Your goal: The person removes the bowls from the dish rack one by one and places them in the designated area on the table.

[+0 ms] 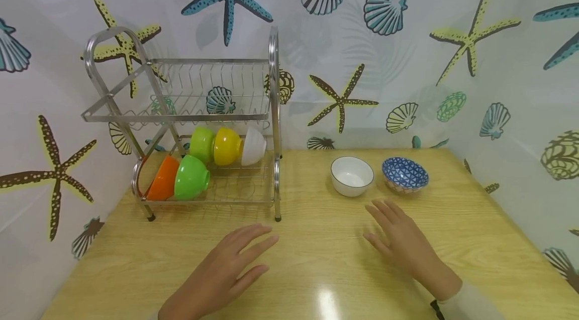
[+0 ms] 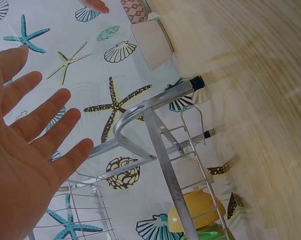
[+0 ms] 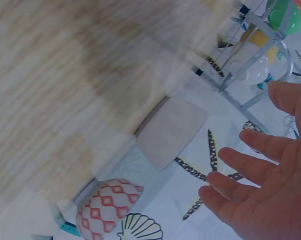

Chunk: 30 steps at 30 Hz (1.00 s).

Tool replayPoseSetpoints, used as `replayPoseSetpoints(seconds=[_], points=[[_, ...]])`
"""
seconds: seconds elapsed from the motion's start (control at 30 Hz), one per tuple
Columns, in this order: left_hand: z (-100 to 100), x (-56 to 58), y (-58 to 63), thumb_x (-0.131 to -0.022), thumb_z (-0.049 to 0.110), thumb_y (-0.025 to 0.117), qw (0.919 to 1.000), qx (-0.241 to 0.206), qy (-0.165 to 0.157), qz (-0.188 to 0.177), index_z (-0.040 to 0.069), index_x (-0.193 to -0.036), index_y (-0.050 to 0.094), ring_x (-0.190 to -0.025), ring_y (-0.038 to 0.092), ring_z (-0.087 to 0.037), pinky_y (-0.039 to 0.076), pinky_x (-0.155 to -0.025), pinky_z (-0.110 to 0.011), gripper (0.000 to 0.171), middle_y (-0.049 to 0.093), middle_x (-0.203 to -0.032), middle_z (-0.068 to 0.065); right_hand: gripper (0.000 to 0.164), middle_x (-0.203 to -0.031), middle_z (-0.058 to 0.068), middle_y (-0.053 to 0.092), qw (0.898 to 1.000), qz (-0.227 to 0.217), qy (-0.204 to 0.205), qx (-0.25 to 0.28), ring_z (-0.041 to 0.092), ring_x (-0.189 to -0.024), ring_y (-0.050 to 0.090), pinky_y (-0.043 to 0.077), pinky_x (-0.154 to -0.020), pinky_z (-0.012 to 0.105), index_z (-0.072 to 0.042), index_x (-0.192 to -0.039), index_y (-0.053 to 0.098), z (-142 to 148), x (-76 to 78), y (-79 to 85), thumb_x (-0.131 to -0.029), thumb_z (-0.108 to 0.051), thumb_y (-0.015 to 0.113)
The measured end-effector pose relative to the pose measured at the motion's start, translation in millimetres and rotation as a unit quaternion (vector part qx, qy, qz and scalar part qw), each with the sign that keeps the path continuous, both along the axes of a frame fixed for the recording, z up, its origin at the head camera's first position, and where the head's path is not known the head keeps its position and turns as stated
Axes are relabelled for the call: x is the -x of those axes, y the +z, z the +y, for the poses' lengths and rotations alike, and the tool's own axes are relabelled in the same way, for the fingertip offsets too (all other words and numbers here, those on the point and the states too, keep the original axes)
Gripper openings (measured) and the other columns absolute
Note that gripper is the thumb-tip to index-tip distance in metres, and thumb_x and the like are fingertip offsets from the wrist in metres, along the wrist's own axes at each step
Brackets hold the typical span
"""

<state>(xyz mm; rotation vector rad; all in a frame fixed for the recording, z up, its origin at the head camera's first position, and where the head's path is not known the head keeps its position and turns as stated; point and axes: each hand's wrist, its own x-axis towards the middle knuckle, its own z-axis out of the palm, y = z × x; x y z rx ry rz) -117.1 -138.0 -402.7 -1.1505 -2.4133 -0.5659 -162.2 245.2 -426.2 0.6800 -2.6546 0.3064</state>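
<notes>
My left hand (image 1: 223, 270) hovers over the front of the wooden table, fingers extended and holding nothing. To the right, my right hand (image 1: 402, 242) is also in the air with relaxed fingers, just in front of two bowls. One is a white bowl (image 1: 352, 175) with a dark rim; the other is a blue-patterned bowl (image 1: 404, 174), whose outside shows a red diamond pattern (image 3: 110, 205) in the right wrist view. Both bowls stand upright, apart from each other. Neither hand touches anything.
A two-tier metal dish rack (image 1: 208, 118) stands at the back left. Its lower tier holds tilted bowls: an orange bowl (image 1: 165, 179), a green bowl (image 1: 191, 178), a lighter green bowl (image 1: 201, 144), a yellow bowl (image 1: 227, 146) and a white one (image 1: 254, 147). Patterned curtains (image 1: 334, 48) surround the table (image 1: 316, 244).
</notes>
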Motion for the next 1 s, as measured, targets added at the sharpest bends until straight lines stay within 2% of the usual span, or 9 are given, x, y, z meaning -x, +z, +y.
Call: replayPoseSetpoints(seconds=[0.17, 0.43, 0.6, 0.73, 0.87, 1.0], points=[[1, 0.9, -2.2, -0.097, 0.031, 0.058, 0.9999, -0.008, -0.009, 0.007, 0.022, -0.145, 0.042, -0.128, 0.046, -0.02, 0.047, -0.099, -0.045, 0.051, 0.046, -0.142, 0.001, 0.063, -0.142, 0.019, 0.045, 1.0, 0.002, 0.022, -0.006, 0.044, -0.13, 0.039, 0.039, -0.098, 0.064, -0.005, -0.138, 0.047, -7, -11.6, 7.0, -0.086, -0.031, 0.071], [-2, 5.0, -2.7, -0.097, 0.032, 0.057, 0.9998, -0.019, 0.003, 0.002, 0.022, -0.144, 0.043, -0.127, 0.047, -0.02, 0.048, -0.098, -0.044, 0.05, 0.045, -0.143, -0.001, 0.063, -0.142, 0.015, 0.047, 0.999, 0.01, 0.041, 0.002, 0.042, -0.13, 0.041, 0.039, -0.1, 0.061, -0.01, -0.14, 0.047, -17, -24.5, 12.3, -0.087, -0.034, 0.07], [-10, 12.4, 1.1, -0.097, 0.032, 0.057, 0.9993, -0.032, 0.019, 0.0, 0.02, -0.142, 0.047, -0.126, 0.049, -0.02, 0.049, -0.097, -0.043, 0.048, 0.048, -0.141, -0.003, 0.061, -0.14, 0.012, 0.05, 0.996, 0.04, 0.072, 0.023, 0.039, -0.128, 0.044, 0.041, -0.099, 0.058, -0.012, -0.14, 0.048, -21, -30.9, 13.8, -0.087, -0.033, 0.069], [-17, 20.0, 4.8, -0.097, 0.03, 0.057, 0.9987, -0.045, 0.023, 0.011, 0.016, -0.141, 0.048, -0.125, 0.05, -0.022, 0.048, -0.098, -0.041, 0.047, 0.049, -0.139, -0.005, 0.06, -0.141, 0.009, 0.049, 0.995, 0.053, 0.076, 0.027, 0.037, -0.129, 0.045, 0.041, -0.098, 0.057, -0.014, -0.141, 0.048, -24, -34.8, 15.1, -0.089, -0.036, 0.067], [-23, 28.0, 9.0, -0.094, 0.021, 0.063, 0.9969, -0.065, 0.046, 0.004, 0.016, -0.142, 0.047, -0.125, 0.049, -0.021, 0.047, -0.099, -0.039, 0.051, 0.049, -0.14, -0.003, 0.06, -0.142, 0.009, 0.049, 0.995, 0.052, 0.078, 0.026, 0.035, -0.13, 0.043, 0.04, -0.099, 0.056, -0.015, -0.142, 0.047, -26, -38.5, 15.5, -0.09, -0.037, 0.066], [-27, 34.7, 13.2, -0.089, 0.011, 0.068, 0.9887, -0.103, 0.109, 0.006, 0.013, -0.139, 0.05, -0.121, 0.054, -0.023, 0.049, -0.097, -0.041, 0.053, 0.053, -0.135, -0.005, 0.059, -0.142, 0.008, 0.048, 0.995, 0.05, 0.082, 0.025, 0.035, -0.13, 0.042, 0.04, -0.099, 0.057, -0.015, -0.141, 0.047, -27, -41.0, 16.4, -0.09, -0.037, 0.066]])
